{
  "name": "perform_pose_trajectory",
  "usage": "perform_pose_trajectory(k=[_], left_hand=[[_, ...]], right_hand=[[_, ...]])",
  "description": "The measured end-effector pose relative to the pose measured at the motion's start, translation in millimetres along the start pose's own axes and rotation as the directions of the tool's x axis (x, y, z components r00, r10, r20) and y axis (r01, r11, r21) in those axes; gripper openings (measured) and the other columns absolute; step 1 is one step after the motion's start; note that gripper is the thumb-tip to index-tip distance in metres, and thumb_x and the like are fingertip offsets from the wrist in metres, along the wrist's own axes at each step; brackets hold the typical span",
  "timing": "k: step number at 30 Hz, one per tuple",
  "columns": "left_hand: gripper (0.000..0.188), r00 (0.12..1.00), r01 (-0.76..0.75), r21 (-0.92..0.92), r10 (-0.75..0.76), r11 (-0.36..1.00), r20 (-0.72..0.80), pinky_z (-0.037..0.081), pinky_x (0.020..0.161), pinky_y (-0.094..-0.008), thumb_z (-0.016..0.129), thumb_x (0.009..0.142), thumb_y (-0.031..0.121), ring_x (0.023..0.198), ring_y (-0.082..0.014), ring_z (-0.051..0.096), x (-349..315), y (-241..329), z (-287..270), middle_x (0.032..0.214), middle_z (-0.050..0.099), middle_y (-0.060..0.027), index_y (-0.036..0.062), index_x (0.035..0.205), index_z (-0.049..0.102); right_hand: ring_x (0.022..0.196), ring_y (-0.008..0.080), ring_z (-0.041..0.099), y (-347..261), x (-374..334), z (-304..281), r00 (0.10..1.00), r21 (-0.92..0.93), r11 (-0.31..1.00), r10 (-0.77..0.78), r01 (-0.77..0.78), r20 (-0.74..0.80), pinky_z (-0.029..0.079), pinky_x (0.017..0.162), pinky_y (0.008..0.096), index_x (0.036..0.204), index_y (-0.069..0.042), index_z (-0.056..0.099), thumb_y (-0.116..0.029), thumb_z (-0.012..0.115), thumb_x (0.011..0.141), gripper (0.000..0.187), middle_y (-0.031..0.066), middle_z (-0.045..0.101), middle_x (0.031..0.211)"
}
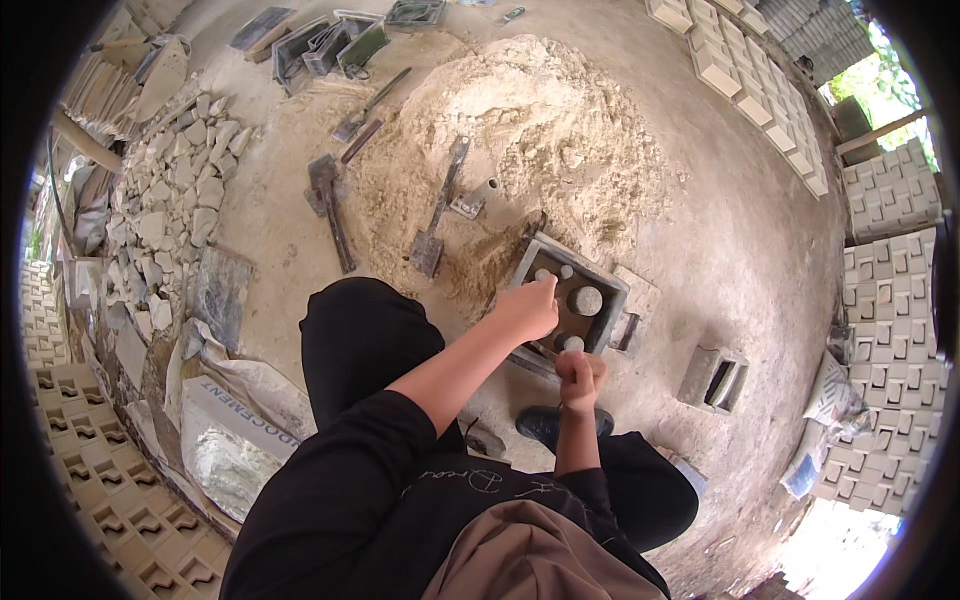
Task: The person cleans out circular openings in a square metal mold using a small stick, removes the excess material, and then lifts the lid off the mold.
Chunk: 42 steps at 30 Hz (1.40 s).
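A rectangular mould box [585,260] with dark walls lies on the ground between my knees. Inside it, a wide round plug [586,300] stands clear of my hands. A smaller plug [570,342] is close to my right hand, and small round tops show beyond my left. My left hand [530,308] is closed over the box's left side. Near the box's near right corner, my right hand [580,380] is balled into a fist. Whatever either hand grips is hidden by the fingers.
Pale sand [540,110] is heaped beyond the box. A short shovel [428,250] and a dark hammer-like tool [327,190] lie left of it. Broken stone [185,170] covers the left side. A hollow block-shaped piece [712,380] sits right; stacked blocks [890,340] line that edge.
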State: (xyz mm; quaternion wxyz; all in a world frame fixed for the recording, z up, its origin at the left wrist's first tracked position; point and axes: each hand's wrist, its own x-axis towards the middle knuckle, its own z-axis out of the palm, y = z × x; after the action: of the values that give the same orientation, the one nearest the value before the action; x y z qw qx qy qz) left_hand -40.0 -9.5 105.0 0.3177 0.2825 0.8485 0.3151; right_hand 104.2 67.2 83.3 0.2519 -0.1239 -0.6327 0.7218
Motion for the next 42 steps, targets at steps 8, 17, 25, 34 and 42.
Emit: perform_pose_trajectory(k=[8,17,25,34,42], left_hand=[[0.033,0.999,-0.027,-0.011,0.027,1.000,0.028,0.043,0.081,-0.0463,0.042,0.085,0.020,0.098,-0.0330,0.056,2,3,-1,0.103,0.059,-0.0171,0.0039,0.114,0.044],[0.042,0.997,0.003,0.032,-0.005,0.999,0.075,0.040,0.086,-0.0465,0.039,0.086,0.022,0.105,-0.0318,0.053,1,6,-5,0.114,0.054,-0.0175,0.0048,0.124,0.039],[0.040,0.998,0.026,0.074,-0.030,0.997,0.053,0.041,0.085,-0.0452,0.039,0.088,0.023,0.104,-0.0311,0.052,2,0,-5,0.115,0.054,-0.0154,0.0057,0.124,0.038],[0.040,0.996,0.012,0.056,-0.017,0.998,0.084,0.041,0.083,-0.0460,0.041,0.087,0.022,0.102,-0.0321,0.053,-1,1,0,0.114,0.055,-0.0152,0.0052,0.123,0.039],[0.040,0.997,0.007,0.059,-0.012,0.998,0.081,0.041,0.085,-0.0449,0.041,0.087,0.022,0.102,-0.0327,0.053,-2,6,0,0.112,0.056,-0.0156,0.0064,0.123,0.039]], right_hand=[[0.037,0.0117,0.026,13,5,-1,0.991,0.045,0.998,-0.049,0.043,0.124,0.018,0.038,0.0277,0.046,-0.003,0.028,-0.007,0.043,0.080,0.037,0.0029,0.032,0.043],[0.036,0.0100,0.029,-1,5,-25,0.988,-0.098,0.994,0.069,-0.056,0.137,0.019,0.037,0.0278,0.045,-0.002,0.029,-0.010,0.042,0.081,0.039,0.0013,0.033,0.041],[0.036,0.0106,0.028,-36,15,-16,0.995,0.152,0.988,-0.027,0.012,0.096,0.017,0.037,0.0273,0.042,-0.004,0.032,-0.009,0.043,0.084,0.044,0.0011,0.033,0.041],[0.037,0.0094,0.028,-12,8,-25,0.987,-0.051,0.986,-0.157,0.156,-0.028,0.018,0.037,0.0273,0.043,-0.005,0.028,-0.004,0.042,0.078,0.038,0.0008,0.031,0.041],[0.036,0.0097,0.025,9,10,-24,0.931,-0.135,0.959,-0.276,0.250,-0.237,0.020,0.037,0.0261,0.043,-0.006,0.026,-0.006,0.037,0.081,0.039,0.0012,0.029,0.040]])
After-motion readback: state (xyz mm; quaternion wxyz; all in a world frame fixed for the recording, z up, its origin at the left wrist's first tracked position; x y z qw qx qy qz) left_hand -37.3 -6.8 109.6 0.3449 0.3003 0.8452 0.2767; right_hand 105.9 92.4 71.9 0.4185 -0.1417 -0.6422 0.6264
